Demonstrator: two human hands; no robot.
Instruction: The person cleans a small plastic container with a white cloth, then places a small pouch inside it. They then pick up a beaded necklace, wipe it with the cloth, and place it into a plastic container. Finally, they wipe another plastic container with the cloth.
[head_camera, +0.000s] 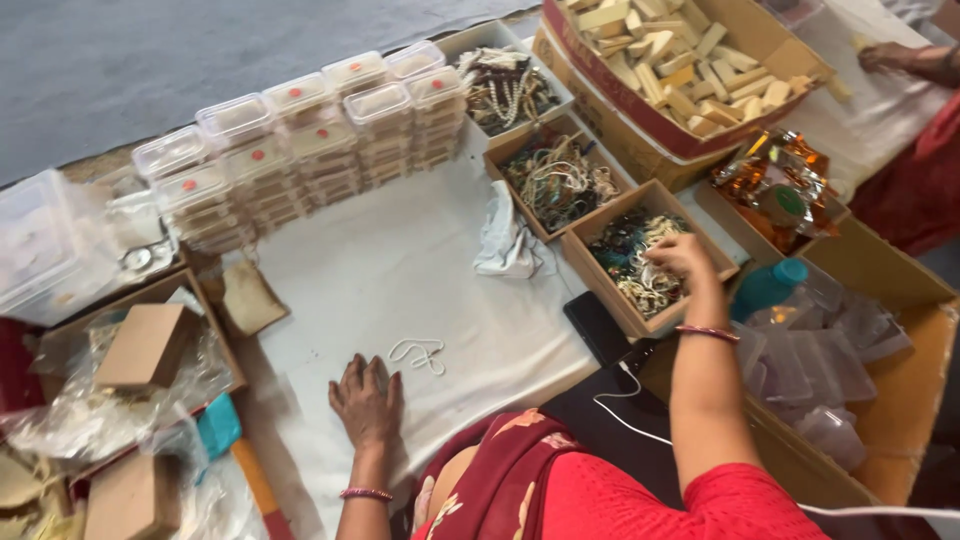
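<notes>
Reaching into the open cardboard box of mixed teal and cream bead jewellery (640, 262), the right hand (682, 256) has its fingers curled down among the pieces, though I can't tell if it's actually gripping any of them. There's a thin red bangle on that wrist. That box sits on the right side of the white cloth-covered bench (400, 270), just beside a second cardboard box of tangled bead strings (560, 180), with a third tray of dark and white bead necklaces (505, 90) behind that.

The left hand (367, 397) is lying flat, palm down, fingers spread a bit on the cloth near the front edge, holding nothing. Just beside it to the right lies a small loop of white cord (418, 353), close to the fingertips but not touching.

Other stuff around: a crumpled white rag (503, 240) next to the middle box, stacks of clear plastic lidded boxes with red dots (300, 140) along the back, and a big cardboard carton full of pale wooden blocks (670, 60) at the top right. A black phone (597, 325) with a white cable lies at the bench edge. Another person's hand (890, 55) shows in the far top right corner.
</notes>
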